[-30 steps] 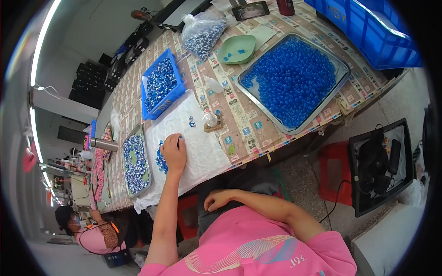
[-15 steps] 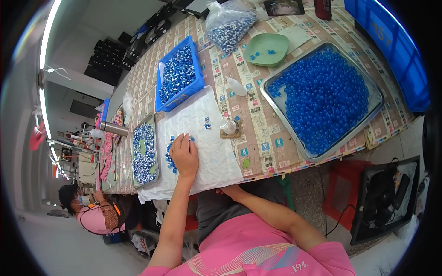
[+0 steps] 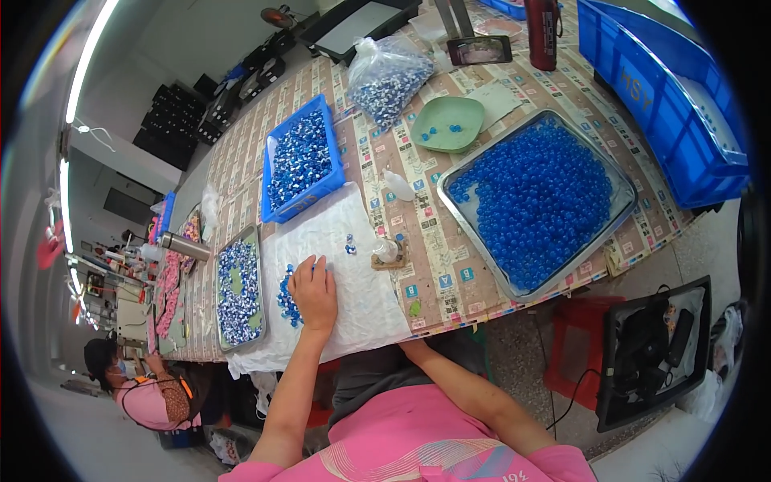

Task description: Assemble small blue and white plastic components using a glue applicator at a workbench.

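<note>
Holds left hand [image 3: 315,299] palm-down and slightly curled over white cloth [image 3: 365,301]; cannot tell whether pinching anything. Has blue beads [image 3: 286,299] piled just beside, leftward.

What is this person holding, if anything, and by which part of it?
It cannot be told: the left hand hides whatever may be under its fingers, beside loose blue beads; the right hand is mostly hidden by the table.
</note>
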Motion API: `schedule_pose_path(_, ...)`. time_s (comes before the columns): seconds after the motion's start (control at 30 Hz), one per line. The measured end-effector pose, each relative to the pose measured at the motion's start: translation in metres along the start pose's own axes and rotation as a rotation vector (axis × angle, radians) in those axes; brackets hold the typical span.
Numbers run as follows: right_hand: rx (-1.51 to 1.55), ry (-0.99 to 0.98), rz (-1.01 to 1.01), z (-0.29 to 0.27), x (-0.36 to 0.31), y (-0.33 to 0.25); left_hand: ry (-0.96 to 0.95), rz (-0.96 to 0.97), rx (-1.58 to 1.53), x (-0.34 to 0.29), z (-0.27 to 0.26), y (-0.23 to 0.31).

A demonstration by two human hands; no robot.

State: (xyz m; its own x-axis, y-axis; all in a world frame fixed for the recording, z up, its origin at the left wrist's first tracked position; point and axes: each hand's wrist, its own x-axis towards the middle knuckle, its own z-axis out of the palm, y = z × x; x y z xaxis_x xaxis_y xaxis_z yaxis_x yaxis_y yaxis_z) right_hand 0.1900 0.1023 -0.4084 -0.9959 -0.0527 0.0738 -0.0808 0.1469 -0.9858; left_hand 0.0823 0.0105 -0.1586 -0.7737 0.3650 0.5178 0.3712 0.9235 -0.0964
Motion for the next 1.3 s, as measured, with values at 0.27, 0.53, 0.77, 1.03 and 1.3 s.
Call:
schedule_pose_path(0.27,-0.315,0.168,0.038,-0.030,-0.013,-0.019,-0.002,0.034,-0.273,0.030,-0.001,0.034)
schedule_pose_path(0.53,-0.496,0.192,0.025,-0.024,-0.011,-0.056,-0.017,-0.015,-0.644,0.028,0.001,0.014)
schedule_pose_path(0.77,-0.108,0.190,0.004,-0.008,-0.037,-0.088,0.018,0.008,-0.698,-0.027,-0.043,0.018)
schedule_pose_path(1.03,-0.263,0.291,-0.089,0.009,-0.042,-0.102,0.025,-0.038,-0.818,-0.042,-0.059,0.017)
schedule_pose_path(1.3,-0.365,0.376,-0.088,0.065,-0.042,0.020,0.043,-0.068,-0.869,-0.037,-0.051,0.016)
